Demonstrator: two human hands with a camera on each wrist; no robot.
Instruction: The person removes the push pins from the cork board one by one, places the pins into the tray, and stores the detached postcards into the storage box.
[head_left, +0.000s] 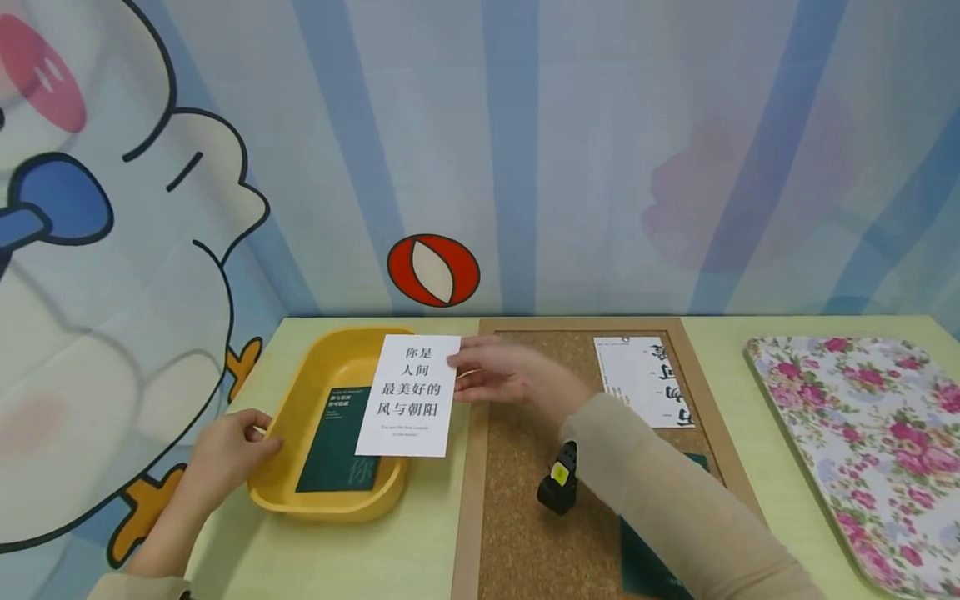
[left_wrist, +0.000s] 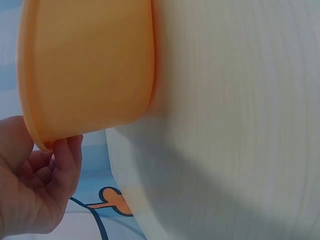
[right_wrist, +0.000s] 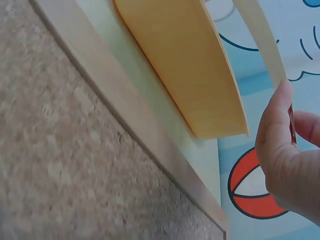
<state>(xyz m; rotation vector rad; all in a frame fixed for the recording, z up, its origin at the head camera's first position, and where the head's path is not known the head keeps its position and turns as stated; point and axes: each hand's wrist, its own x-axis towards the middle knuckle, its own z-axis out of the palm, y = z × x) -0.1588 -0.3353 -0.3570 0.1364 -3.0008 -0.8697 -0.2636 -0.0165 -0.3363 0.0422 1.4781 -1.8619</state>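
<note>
- the right hand [head_left: 498, 371] is pinching a white lettered card [head_left: 408, 396] by its right edge, thumb and fingers lying on opposite faces.
- that card is hanging above the right side of a yellow plastic tub [head_left: 330, 510], showing four lines of large black chinese characters to the head camera, with smaller print below; in the right wrist view it is staying clear of the tub's rim.
- the left hand [head_left: 232, 450] is gripping the tub's left rim between thumb and curled fingers, as the left wrist view is also showing.
- a dark green card [head_left: 337, 450] is lying inside the tub, its right part disappearing behind the white lettered card.
- a wood-framed corkboard [head_left: 517, 550] is lying just right of the tub, under the right forearm.
- a white printed card [head_left: 633, 379] is resting near the board's far right corner, its large characters running sideways.
- dark green card stock [head_left: 645, 567] is showing from beneath the right sleeve [head_left: 667, 492]; whether it is one piece or several, i cannot tell.
- a floral tray [head_left: 862, 442] is sitting right of the corkboard on the pale table [head_left: 435, 533].
</note>
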